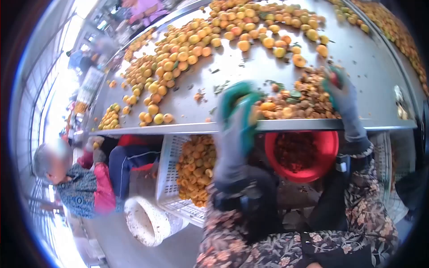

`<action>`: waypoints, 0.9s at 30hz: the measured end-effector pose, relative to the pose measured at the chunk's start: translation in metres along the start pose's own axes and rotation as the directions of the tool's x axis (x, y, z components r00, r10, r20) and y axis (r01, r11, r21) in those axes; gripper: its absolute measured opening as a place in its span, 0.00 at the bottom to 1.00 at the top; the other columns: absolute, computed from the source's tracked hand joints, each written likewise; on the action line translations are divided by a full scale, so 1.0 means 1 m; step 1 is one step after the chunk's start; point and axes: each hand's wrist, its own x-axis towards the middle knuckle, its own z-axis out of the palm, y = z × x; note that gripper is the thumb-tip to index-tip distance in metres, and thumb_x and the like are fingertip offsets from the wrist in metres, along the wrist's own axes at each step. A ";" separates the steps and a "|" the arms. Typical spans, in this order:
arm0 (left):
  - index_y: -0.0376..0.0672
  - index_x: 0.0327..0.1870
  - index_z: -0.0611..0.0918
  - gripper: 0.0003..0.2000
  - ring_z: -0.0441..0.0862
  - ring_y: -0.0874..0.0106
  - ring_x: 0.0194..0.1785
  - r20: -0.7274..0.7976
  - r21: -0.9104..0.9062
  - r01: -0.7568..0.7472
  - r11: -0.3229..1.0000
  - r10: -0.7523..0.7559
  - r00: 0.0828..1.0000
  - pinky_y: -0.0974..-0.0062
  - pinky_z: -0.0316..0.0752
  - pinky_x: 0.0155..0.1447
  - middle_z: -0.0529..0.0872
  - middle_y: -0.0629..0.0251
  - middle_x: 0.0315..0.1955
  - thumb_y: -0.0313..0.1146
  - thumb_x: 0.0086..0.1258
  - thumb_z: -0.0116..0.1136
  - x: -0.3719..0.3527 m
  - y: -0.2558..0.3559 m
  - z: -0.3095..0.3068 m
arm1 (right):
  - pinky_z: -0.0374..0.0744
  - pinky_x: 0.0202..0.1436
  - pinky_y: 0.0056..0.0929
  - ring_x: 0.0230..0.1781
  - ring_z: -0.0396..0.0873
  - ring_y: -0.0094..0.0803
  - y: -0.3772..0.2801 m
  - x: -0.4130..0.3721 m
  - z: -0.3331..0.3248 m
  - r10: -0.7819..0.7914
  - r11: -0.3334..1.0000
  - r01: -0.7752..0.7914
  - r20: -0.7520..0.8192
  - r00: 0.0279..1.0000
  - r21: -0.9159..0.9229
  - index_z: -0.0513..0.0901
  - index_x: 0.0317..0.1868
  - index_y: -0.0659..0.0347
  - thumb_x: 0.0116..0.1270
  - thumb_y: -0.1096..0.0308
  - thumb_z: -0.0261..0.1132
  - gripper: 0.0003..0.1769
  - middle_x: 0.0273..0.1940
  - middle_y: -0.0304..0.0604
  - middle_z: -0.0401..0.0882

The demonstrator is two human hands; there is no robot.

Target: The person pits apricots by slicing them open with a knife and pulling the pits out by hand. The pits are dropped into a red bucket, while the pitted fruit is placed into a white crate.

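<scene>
My left hand [237, 120], in a green and grey glove, is raised at the table's front edge, its fingers curled and blurred; what they hold, if anything, cannot be made out. My right hand [339, 87], gloved alike, is closed around a small reddish object [334, 79] at the right side of the pile. Between the hands lies a heap of brown pits and scraps [310, 98] with an orange fruit piece [267, 106] at its left. Below the edge stands a red basin [329, 154] with dark red scraps inside.
Many yellow-orange fruits [183, 56] spread over the metal table [286, 125]. A white crate [168, 172] of fruit pieces stands below, left of my left arm. Beyond it are a white bucket [167, 225] and a seated co-worker [82, 187]. Another person [147, 11] is at the far side.
</scene>
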 end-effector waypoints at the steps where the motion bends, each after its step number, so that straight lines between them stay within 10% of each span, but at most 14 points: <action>1: 0.38 0.44 0.79 0.08 0.76 0.80 0.41 -0.064 0.202 -0.052 0.978 0.066 0.996 0.85 0.71 0.38 0.79 0.68 0.38 0.27 0.68 0.52 -0.008 0.007 -0.019 | 0.74 0.47 0.29 0.40 0.75 0.24 0.005 0.002 -0.001 0.058 0.998 -0.059 -0.012 0.998 -0.039 0.77 0.50 0.63 0.54 0.68 0.67 0.22 0.41 0.41 0.79; 3: 0.37 0.44 0.79 0.10 0.76 0.75 0.44 -0.089 0.505 -0.100 0.857 0.166 0.982 0.76 0.71 0.45 0.81 0.67 0.31 0.31 0.66 0.53 -0.022 0.007 -0.065 | 0.74 0.44 0.33 0.38 0.77 0.31 -0.011 -0.004 -0.002 -0.118 0.981 0.109 -0.054 0.992 -0.158 0.77 0.45 0.64 0.54 0.67 0.67 0.19 0.37 0.45 0.78; 5: 0.34 0.41 0.80 0.10 0.79 0.64 0.43 0.150 0.988 -0.151 0.021 0.019 0.988 0.66 0.73 0.50 0.79 0.57 0.43 0.26 0.58 0.59 -0.027 0.003 -0.119 | 0.74 0.42 0.35 0.37 0.77 0.36 -0.021 -0.007 -0.001 -0.152 0.976 0.135 -0.090 0.984 -0.173 0.76 0.43 0.64 0.54 0.67 0.66 0.17 0.36 0.47 0.77; 9: 0.37 0.49 0.77 0.21 0.74 0.53 0.50 0.293 0.951 -0.304 0.050 0.156 0.943 0.60 0.66 0.57 0.80 0.53 0.44 0.41 0.58 0.59 0.018 0.007 -0.122 | 0.73 0.41 0.40 0.37 0.76 0.49 -0.028 -0.017 -0.002 -0.196 0.980 0.191 -0.115 0.974 -0.057 0.76 0.40 0.64 0.54 0.67 0.65 0.15 0.36 0.53 0.75; 11: 0.37 0.52 0.76 0.23 0.74 0.52 0.52 0.157 0.866 -0.209 0.454 0.151 0.976 0.62 0.66 0.58 0.77 0.51 0.49 0.41 0.57 0.60 0.067 0.009 -0.075 | 0.73 0.41 0.40 0.38 0.76 0.49 -0.031 -0.024 -0.003 -0.225 0.974 0.213 -0.188 0.956 -0.079 0.76 0.41 0.64 0.54 0.68 0.65 0.15 0.36 0.53 0.75; 13: 0.37 0.55 0.74 0.26 0.73 0.51 0.55 0.256 0.800 -0.301 0.519 0.157 0.954 0.61 0.66 0.59 0.77 0.49 0.52 0.41 0.56 0.60 0.115 -0.020 -0.045 | 0.73 0.38 0.39 0.34 0.76 0.47 -0.037 -0.028 -0.008 -0.229 0.973 0.227 -0.187 0.955 -0.033 0.76 0.40 0.64 0.54 0.69 0.64 0.13 0.33 0.52 0.74; 22: 0.51 0.72 0.53 0.43 0.59 0.55 0.70 0.193 0.969 -0.147 0.199 -0.235 0.953 0.63 0.60 0.69 0.56 0.51 0.70 0.38 0.53 0.62 0.226 -0.148 0.019 | 0.70 0.34 0.34 0.30 0.71 0.40 -0.039 -0.017 -0.021 -0.167 0.975 0.165 0.005 0.986 0.152 0.77 0.42 0.62 0.50 0.76 0.64 0.16 0.30 0.46 0.71; 27: 0.52 0.72 0.54 0.44 0.57 0.56 0.71 0.221 0.968 -0.188 0.167 -0.201 0.954 0.64 0.59 0.70 0.55 0.53 0.70 0.35 0.50 0.62 0.269 -0.164 0.021 | 0.71 0.36 0.34 0.31 0.72 0.41 -0.041 -0.006 -0.025 -0.148 0.972 0.124 0.112 0.983 0.201 0.77 0.45 0.61 0.49 0.75 0.65 0.19 0.30 0.46 0.72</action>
